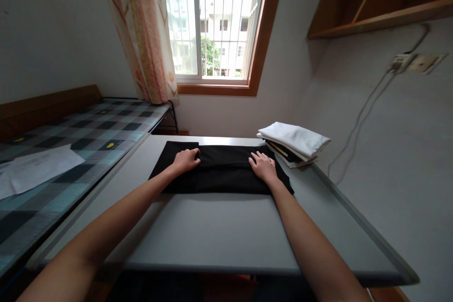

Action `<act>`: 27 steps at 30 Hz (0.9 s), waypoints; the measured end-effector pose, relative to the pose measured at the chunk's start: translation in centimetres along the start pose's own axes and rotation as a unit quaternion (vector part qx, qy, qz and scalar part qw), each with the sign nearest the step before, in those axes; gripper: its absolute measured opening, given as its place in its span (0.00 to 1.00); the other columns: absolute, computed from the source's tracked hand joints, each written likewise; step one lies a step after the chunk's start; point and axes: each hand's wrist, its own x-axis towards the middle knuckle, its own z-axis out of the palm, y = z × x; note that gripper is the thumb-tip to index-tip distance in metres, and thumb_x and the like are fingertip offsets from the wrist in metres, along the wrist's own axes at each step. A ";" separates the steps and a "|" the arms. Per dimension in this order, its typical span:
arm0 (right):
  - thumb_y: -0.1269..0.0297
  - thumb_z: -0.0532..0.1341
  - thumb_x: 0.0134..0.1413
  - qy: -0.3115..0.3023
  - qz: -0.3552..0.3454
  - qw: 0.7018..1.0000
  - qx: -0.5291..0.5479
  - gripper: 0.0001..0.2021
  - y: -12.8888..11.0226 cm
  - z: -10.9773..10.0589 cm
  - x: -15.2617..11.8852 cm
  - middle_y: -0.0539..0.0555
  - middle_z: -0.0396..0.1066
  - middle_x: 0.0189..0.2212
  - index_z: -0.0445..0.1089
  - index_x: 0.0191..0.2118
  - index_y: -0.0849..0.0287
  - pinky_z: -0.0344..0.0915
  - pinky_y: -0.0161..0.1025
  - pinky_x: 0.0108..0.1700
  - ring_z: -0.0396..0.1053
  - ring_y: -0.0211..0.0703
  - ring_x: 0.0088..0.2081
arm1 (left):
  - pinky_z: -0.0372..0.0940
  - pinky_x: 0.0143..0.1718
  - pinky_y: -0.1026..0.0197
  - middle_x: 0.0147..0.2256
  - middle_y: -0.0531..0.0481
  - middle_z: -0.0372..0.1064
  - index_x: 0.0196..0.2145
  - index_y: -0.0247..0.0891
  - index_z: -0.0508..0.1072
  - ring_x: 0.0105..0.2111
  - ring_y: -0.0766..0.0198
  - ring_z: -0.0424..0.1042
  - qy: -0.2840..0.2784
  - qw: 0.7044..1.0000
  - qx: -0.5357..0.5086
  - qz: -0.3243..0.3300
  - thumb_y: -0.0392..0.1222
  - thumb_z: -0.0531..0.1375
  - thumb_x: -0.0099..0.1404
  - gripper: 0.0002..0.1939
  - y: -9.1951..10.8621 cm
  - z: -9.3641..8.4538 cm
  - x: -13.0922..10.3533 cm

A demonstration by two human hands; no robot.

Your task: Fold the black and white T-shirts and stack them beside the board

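- Across the desk (212, 231) lies folded black cloth (226, 181).
- Left hand (187, 160): fingers curled at a fold's edge — pinching or not, cannot tell.
- Right hand (264, 167): palm down, fingers spread.
- Yellow mark (111, 145) on bed (95, 163): unreadable.

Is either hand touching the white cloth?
No: the left hand and right hand are both on the black cloth, apart from the white cloth.

A bedroom is pictured, though whether in a home or a dormitory cannot be told. A bed (53, 107) with a checked mattress (81, 125) is placed beside a pale table (219, 231); a barred window (197, 33) is hung with a flowered curtain (141, 33), a multi-storey building (231, 14) is framed beyond, and wooden shelving (378, 19) is mounted overhead.
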 end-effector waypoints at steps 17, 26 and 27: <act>0.54 0.47 0.66 0.037 -0.009 0.999 -0.033 0.24 0.0 0.2 -0.1 0.58 0.58 0.64 0.64 0.62 0.56 0.43 0.56 0.64 0.51 0.55 0.65 | 0.59 0.55 0.51 0.57 0.43 0.66 0.55 0.42 0.71 0.59 0.51 0.62 0.125 0.988 -0.065 0.064 0.57 0.49 0.69 0.25 0.5 2.3 0.2; 0.45 0.42 0.66 0.032 -0.172 0.985 -0.001 0.29 -4.6 0.0 -1.9 0.53 0.48 0.68 0.52 0.68 0.50 0.42 0.51 0.66 0.43 0.50 0.68 | 0.51 0.61 0.48 0.63 0.47 0.58 0.57 0.44 0.69 0.65 0.53 0.52 0.091 0.992 -0.048 0.071 0.48 0.49 0.69 0.22 0.7 4.5 -0.3; 0.45 0.42 0.66 0.008 -0.182 0.983 0.001 0.30 -4.9 0.1 -2.0 0.52 0.48 0.68 0.51 0.68 0.49 0.41 0.51 0.66 0.43 0.50 0.68 | 0.51 0.61 0.48 0.64 0.47 0.57 0.58 0.44 0.68 0.65 0.53 0.52 0.088 0.992 -0.045 0.073 0.48 0.49 0.69 0.22 0.7 4.4 -0.3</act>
